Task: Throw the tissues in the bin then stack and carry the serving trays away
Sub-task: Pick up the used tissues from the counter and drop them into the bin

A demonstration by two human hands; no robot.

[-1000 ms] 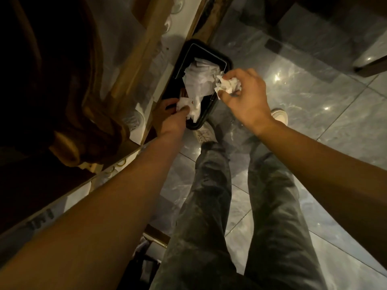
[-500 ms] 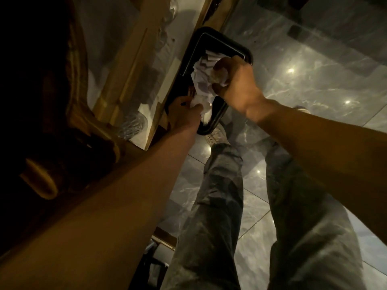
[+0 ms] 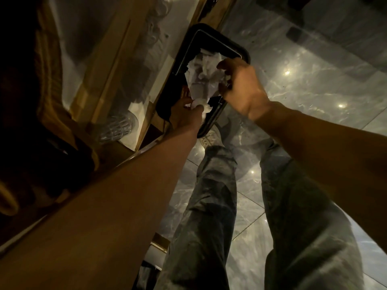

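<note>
A black serving tray (image 3: 236, 47) sticks out past the table edge over the floor. A heap of crumpled white tissues (image 3: 204, 72) lies on it. My left hand (image 3: 184, 114) grips the tray's near end, its thumb pinning a small tissue ball (image 3: 200, 105) against the tray. My right hand (image 3: 243, 88) reaches in from the right, fingers curled into the right side of the heap and closed on tissue. No bin can be made out for certain.
A wood-framed table (image 3: 117, 65) with a pale top runs along the left, and a clear ribbed glass (image 3: 117, 128) stands near its edge. Glossy marble floor (image 3: 314, 80) lies to the right. My grey-trousered legs and a shoe (image 3: 209, 139) are below the tray.
My right hand, which held a crumpled tissue beside the tray, has moved onto the heap and closed on it. My left hand has kept its hold on the tray.
</note>
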